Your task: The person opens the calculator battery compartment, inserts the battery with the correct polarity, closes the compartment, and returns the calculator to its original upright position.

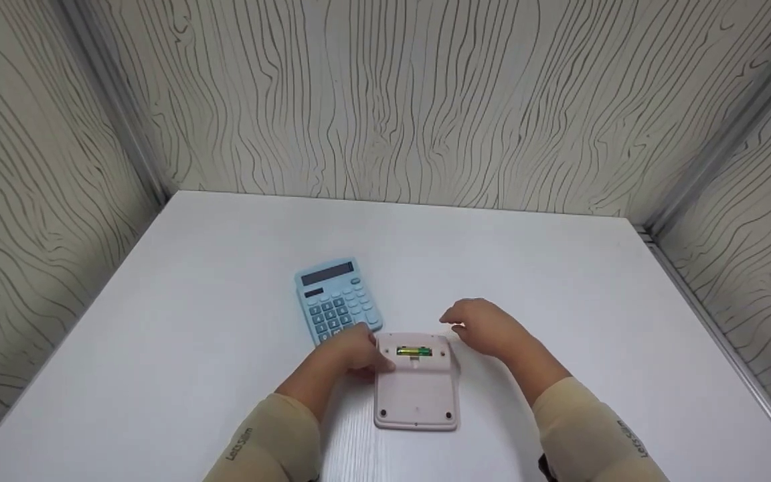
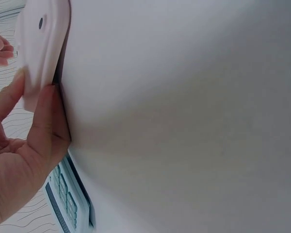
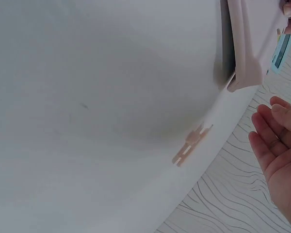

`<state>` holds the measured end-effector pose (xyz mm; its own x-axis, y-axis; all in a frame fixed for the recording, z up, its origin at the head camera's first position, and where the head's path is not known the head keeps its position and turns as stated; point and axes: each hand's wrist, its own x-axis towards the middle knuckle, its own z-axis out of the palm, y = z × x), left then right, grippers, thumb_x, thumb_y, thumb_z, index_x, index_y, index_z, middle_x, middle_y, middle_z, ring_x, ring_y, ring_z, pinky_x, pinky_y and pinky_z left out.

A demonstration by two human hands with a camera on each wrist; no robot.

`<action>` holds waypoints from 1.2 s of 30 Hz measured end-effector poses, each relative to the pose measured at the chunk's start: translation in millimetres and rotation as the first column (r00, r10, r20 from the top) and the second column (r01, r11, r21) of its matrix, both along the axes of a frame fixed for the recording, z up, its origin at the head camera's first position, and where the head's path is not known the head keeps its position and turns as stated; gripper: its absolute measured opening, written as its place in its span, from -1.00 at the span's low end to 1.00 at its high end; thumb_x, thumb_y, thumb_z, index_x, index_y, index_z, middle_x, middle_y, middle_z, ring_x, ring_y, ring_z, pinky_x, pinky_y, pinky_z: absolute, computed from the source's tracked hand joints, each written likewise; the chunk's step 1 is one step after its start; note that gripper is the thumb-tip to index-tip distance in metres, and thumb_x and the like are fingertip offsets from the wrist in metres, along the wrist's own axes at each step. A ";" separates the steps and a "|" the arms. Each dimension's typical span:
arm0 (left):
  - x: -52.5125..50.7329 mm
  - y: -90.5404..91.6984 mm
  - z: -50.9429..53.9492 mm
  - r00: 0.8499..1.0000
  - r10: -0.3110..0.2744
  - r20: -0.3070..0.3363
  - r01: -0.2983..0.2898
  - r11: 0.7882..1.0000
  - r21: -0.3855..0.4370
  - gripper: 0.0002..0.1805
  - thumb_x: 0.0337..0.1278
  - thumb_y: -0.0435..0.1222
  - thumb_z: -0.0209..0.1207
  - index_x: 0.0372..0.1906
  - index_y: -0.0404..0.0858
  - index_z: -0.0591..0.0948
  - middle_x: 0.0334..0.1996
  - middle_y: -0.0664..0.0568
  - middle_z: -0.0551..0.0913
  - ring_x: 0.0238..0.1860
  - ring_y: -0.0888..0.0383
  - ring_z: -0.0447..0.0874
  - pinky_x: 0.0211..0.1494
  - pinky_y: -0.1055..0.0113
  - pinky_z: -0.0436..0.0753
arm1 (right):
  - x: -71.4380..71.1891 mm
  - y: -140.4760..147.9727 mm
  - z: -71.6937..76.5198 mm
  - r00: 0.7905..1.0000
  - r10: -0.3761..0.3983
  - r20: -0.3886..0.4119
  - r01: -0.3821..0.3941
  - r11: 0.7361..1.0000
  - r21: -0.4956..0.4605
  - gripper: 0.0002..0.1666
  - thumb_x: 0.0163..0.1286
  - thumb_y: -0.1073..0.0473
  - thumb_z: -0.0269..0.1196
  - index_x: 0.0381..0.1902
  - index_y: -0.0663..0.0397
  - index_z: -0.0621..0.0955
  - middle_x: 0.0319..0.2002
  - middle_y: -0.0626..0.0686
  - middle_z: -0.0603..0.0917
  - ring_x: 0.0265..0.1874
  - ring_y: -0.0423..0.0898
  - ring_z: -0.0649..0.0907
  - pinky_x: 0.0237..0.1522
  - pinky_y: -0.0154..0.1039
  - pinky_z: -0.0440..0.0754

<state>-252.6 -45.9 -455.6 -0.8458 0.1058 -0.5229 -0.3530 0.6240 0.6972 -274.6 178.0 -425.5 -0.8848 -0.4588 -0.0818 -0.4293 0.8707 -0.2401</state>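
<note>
A pale pink calculator [image 1: 415,391] lies face down, its battery compartment uncovered with a green and yellow battery [image 1: 414,351] inside. My left hand [image 1: 353,351] pinches its left edge, thumb on the back and fingers beneath, as the left wrist view shows. Just off the upper right corner is my right hand [image 1: 487,328], its fingers loosely bent and holding nothing. Below that hand, a small pink battery cover [image 3: 191,144] lies on the table in the right wrist view; in the head view I cannot make it out.
A light blue calculator [image 1: 335,298] lies face up behind my left hand, close to the pink one. The white table [image 1: 225,268] is bounded by wood-grain patterned panels [image 1: 385,100] at the back and sides.
</note>
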 end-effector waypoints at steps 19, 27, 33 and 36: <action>0.4 -2.2 -0.5 1.000 0.003 -0.006 -0.003 1.000 0.012 -0.54 -0.25 -0.24 0.41 -0.22 -0.26 0.43 -0.39 -0.05 0.56 -0.40 0.06 0.57 -0.29 0.26 0.55 | -6.2 36.1 -23.3 0.996 -0.085 -0.025 0.086 0.993 0.078 -0.80 0.23 0.23 0.22 -0.18 0.14 0.63 -0.20 0.11 0.63 -0.05 0.12 0.57 0.05 0.01 0.45; -0.3 -1.4 0.1 1.000 -0.006 0.007 0.006 1.000 0.003 -0.53 -0.24 -0.22 0.40 -0.19 -0.26 0.44 -0.39 -0.06 0.56 -0.40 0.05 0.57 -0.26 0.25 0.55 | -4.3 37.7 -31.9 0.991 -0.131 0.005 0.131 0.989 0.070 -0.74 0.12 0.34 0.26 -0.18 0.13 0.62 -0.25 0.06 0.63 -0.11 0.09 0.59 0.00 -0.02 0.49; -1.0 -1.3 -0.7 1.000 -0.004 0.008 0.004 1.000 -0.008 -0.52 -0.25 -0.21 0.40 -0.17 -0.25 0.45 -0.39 -0.05 0.56 -0.39 0.06 0.56 -0.26 0.24 0.53 | -2.8 34.8 -32.6 0.993 -0.112 -0.038 0.115 0.990 0.086 -0.87 0.15 0.32 0.26 -0.30 0.10 0.60 -0.31 0.03 0.63 -0.15 0.07 0.61 -0.03 -0.05 0.52; -0.8 -1.4 -0.5 1.000 0.000 0.006 0.000 1.000 -0.009 -0.50 -0.25 -0.20 0.40 -0.15 -0.25 0.45 -0.39 -0.04 0.56 -0.39 0.06 0.56 -0.26 0.25 0.53 | -3.2 34.8 -32.2 0.994 -0.102 -0.050 0.107 0.989 0.102 -0.93 0.18 0.32 0.23 -0.37 0.08 0.58 -0.36 0.00 0.62 -0.20 0.04 0.62 -0.06 -0.06 0.53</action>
<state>-253.4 -47.3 -456.2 -0.8426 0.1006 -0.5291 -0.3575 0.6303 0.6891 -277.8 212.7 -457.7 -0.9312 -0.3549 -0.0835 -0.3431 0.9305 -0.1285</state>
